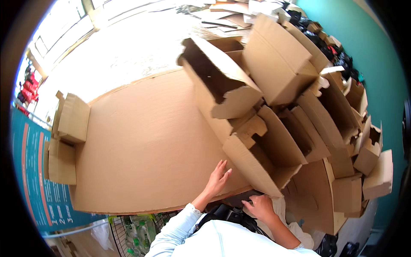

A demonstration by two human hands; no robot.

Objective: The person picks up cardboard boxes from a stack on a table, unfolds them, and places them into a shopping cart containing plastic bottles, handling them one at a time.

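A large flat cardboard sheet (145,141) lies across the work surface in front of me. My left hand (217,179) is over its near right part, fingers stretched out and holding nothing. Just right of those fingertips, an open cardboard box (252,165) leans on its side with its hollow facing up and right. Below that box's lower corner is my right hand (260,207), near the sheet's edge and close to my body. Its fingers are loosely bent and apart, with nothing visible in them.
More open cardboard boxes (278,60) are piled on the right, reaching toward a teal wall (368,51). Two small boxes (73,118) stand at the sheet's left edge. Below the sheet, a wire basket (122,235) holds green and clear bottles (139,235). Black bags (327,246) lie at lower right.
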